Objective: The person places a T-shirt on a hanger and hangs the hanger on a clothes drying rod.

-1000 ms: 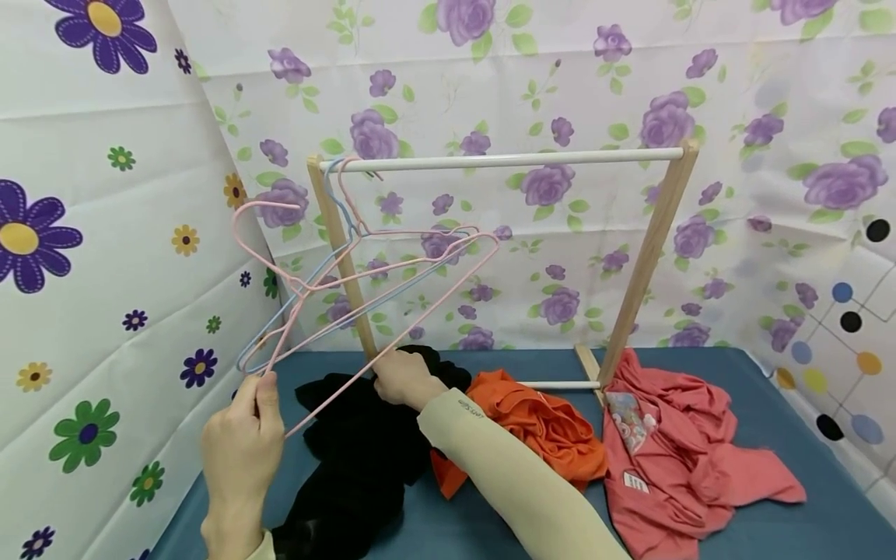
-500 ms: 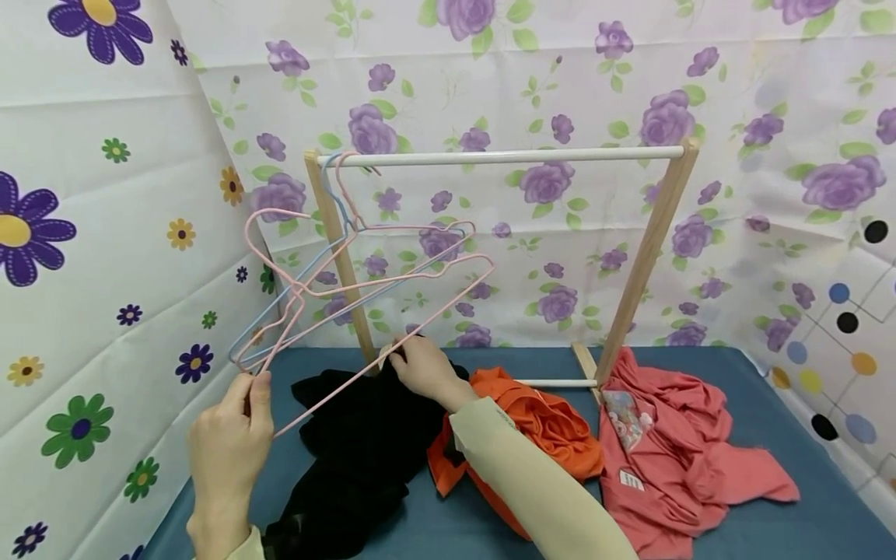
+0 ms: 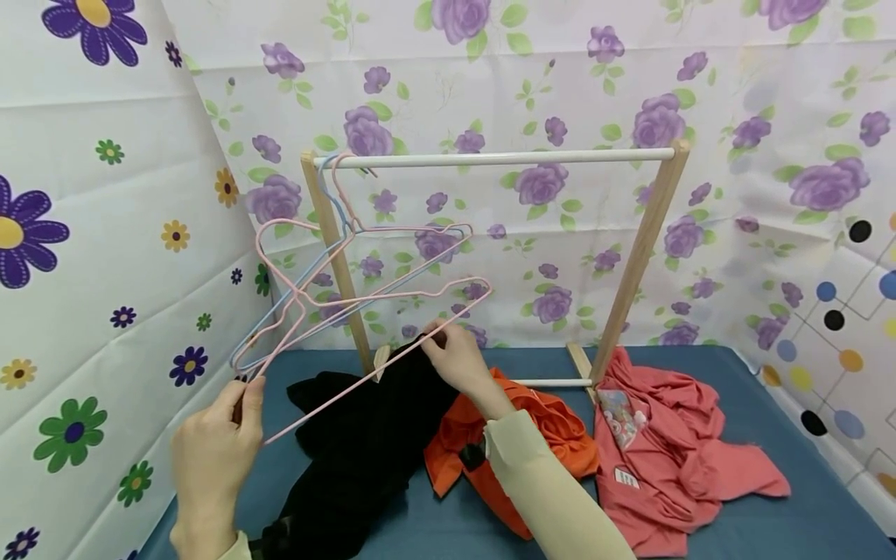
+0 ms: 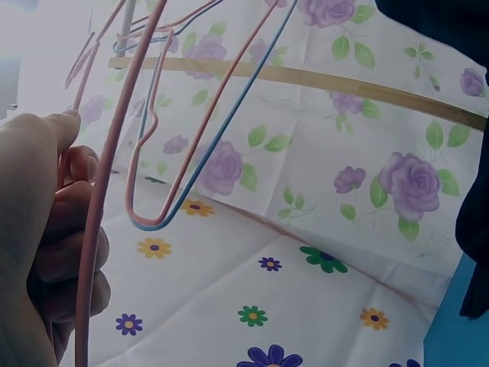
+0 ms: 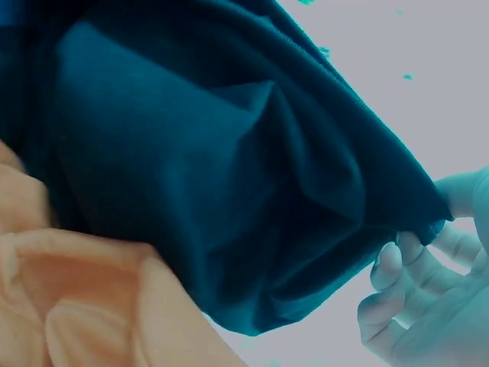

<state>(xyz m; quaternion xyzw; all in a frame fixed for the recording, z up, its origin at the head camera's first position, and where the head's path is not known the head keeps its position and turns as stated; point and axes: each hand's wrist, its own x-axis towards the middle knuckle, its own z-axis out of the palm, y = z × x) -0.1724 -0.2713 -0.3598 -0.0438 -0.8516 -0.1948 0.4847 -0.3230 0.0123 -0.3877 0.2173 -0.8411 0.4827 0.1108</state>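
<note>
In the head view my left hand (image 3: pixel 217 447) grips one lower corner of a pink clothes hanger (image 3: pixel 378 367), its hook up and its long bar slanting up to the right. The left wrist view shows the fingers curled beside the hanger's pink bar (image 4: pixel 101 183). My right hand (image 3: pixel 458 362) pinches the top edge of a black garment (image 3: pixel 371 451) and holds that part raised behind the hanger. In the right wrist view the garment (image 5: pixel 191 153), dark blue-green there, hangs in folds from thumb and fingers. The rest of it lies on the table.
A small wooden rack with a white rod (image 3: pixel 504 160) stands at the back. A blue hanger (image 3: pixel 322 183) and another pink one hang at its left end. An orange garment (image 3: pixel 553 435) and a coral-pink garment (image 3: pixel 679 467) lie to the right on the blue surface (image 3: pixel 826 513).
My right hand has moved right from near the rack's left foot, drawing the black garment's edge up and right. My left hand has lowered slightly leftward, and the held hanger has tilted down.
</note>
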